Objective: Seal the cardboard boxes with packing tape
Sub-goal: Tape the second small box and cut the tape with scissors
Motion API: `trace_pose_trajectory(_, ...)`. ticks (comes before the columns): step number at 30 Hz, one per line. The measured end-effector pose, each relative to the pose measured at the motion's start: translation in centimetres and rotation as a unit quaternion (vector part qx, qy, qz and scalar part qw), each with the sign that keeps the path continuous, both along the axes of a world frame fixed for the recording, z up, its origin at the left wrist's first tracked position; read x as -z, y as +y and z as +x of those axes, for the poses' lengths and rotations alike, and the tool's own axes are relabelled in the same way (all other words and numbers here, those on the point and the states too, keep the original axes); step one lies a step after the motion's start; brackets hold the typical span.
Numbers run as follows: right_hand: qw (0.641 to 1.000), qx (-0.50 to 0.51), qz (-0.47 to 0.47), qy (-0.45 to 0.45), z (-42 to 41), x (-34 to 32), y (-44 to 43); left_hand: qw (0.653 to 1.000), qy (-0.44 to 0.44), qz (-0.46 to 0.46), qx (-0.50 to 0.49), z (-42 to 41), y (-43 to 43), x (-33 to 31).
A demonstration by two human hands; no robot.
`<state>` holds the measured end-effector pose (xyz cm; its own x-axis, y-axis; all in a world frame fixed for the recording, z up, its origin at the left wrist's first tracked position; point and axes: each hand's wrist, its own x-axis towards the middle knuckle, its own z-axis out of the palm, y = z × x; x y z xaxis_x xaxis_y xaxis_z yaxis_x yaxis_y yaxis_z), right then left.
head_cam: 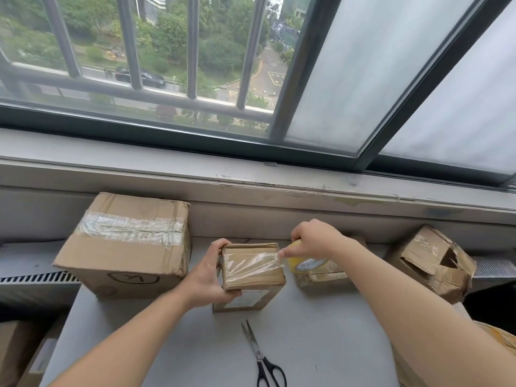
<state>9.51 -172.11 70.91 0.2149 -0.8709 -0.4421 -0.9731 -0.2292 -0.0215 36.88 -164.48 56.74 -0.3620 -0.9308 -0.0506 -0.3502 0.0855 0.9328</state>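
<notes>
Head view: left hand (207,277) grips small brown cardboard box (252,268) (upright on grey table (173,339)); right hand (314,238) holds yellow-cored clear tape roll (303,264).

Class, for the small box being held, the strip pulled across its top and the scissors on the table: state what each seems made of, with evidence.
Small box, gripped by the left hand: brown cardboard, matte, creased. Tape strip off the tape roll in the right hand: thin clear plastic film, glossy, wrinkled, cardboard showing through. Scissors: bright metal blades, probably steel; black handles, likely plastic.
</notes>
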Motion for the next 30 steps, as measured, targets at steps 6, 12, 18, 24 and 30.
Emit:
trace_pose_trajectory(6, 0.998, 0.052, 0.032, -0.032, -1.4, 3.1, 1.2, 1.0, -0.005, -0.004, -0.008, -0.1, 0.3, -0.1)
trace_pose_trajectory(12, 0.996, 0.065, 0.03, -0.048, -1.7, 4.2, 1.5, 1.0, -0.011, 0.016, -0.003, 0.0, 0.5, -0.6)
trace_pose_trajectory(18, 0.997, 0.06, 0.02, -0.043, -1.8, 4.6, 2.1, 0.996, -0.05, 0.063, 0.025, 0.3, 0.3, -1.4)
trace_pose_trajectory(24, 0.996, 0.061, 0.019, -0.065, -1.9, 5.0, 2.5, 0.989, -0.041, 0.138, 0.024, 0.9, 0.2, -3.6)
trace_pose_trajectory(30, 0.995, 0.071, 0.027, -0.065, -1.8, 5.0, 2.9, 0.987, -0.072, 0.122, -0.071, -2.0, -0.2, -4.3)
